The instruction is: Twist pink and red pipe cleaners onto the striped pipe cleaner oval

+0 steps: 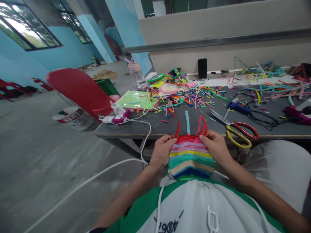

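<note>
Between my two hands is a striped panel of pipe cleaners (190,158), with bands of red, pink, yellow, teal, beige and blue. My left hand (162,149) pinches its upper left corner, where a short red end sticks up. At the upper right corner my right hand (215,145) pinches the panel, next to a red and pink pipe cleaner loop (202,125) that stands above the edge. A light blue fuzzy strip (187,122) lies on the table just beyond the panel. The panel's lower edge rests against my shirt.
Scissors (230,126) with red and yellow handles lie at the table's front edge, beside a blue glue gun (239,107) with a black cord. Pipe cleaner scraps (170,97) cover the back. A white cable (145,136) hangs at left near a purple power strip (121,117).
</note>
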Available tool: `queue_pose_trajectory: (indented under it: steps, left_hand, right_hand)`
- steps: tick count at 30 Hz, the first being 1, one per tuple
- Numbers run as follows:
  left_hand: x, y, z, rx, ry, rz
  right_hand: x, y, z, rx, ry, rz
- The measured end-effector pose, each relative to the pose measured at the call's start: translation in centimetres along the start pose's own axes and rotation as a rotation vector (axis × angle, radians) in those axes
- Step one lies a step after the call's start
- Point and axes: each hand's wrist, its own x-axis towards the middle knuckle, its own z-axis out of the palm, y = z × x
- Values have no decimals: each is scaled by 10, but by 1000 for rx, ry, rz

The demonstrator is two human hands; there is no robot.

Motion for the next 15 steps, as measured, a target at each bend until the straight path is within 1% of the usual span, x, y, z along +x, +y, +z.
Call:
queue_pose_trajectory:
  steps: [2, 4, 8, 10, 12, 15]
  left_hand:
    - [0, 1, 1, 28, -2, 8]
    - [-1, 4, 1, 60, -30, 9]
    - [-5, 11, 1, 90, -133, -26]
    - [-6, 12, 0, 93, -162, -42]
    - [-6, 12, 0, 97, -152, -45]
    - [-5, 9, -1, 137, -94, -27]
  right_hand:
    - [0, 1, 0, -35, 14, -16]
    - [0, 2, -2, -49, 25, -22]
    - [0, 2, -3, -23, -11, -2]
    - [0, 1, -2, -7, -20, 10]
    - [-1, 0, -1, -5, -11, 9]
    - [-3, 0, 0, -22, -3, -6]
